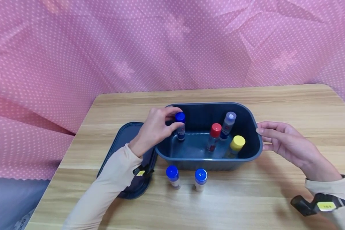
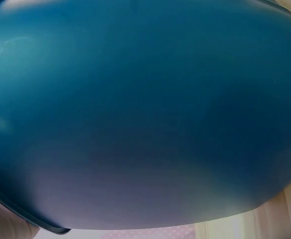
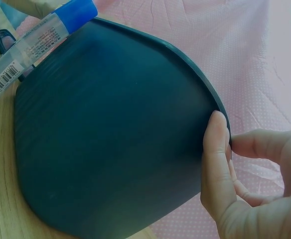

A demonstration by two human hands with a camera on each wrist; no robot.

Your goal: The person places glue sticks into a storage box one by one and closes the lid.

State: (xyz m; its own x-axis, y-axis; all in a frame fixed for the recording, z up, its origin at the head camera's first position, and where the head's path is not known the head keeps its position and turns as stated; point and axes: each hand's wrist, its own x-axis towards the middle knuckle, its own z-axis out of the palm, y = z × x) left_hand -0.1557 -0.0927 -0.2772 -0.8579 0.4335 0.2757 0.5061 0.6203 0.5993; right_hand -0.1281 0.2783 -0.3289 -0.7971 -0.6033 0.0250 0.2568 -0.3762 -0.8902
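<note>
In the head view my left hand reaches over the left end of a dark blue plastic bin. Its thumb and fingers pinch the blue cap of a slim bottle held upright inside. My right hand grips the bin's right rim between thumb and fingers, as the right wrist view also shows. Inside, toward the right, stand a red-capped bottle, a yellow-capped bottle and a bottle with a pale translucent cap. The bin's wall fills the left wrist view, hiding the left fingers.
Two blue-capped bottles, one on the left and one on the right, stand in front of the bin on the wooden table. A dark lid lies left of the bin, partly beneath my left forearm. A pink dotted cloth hangs behind.
</note>
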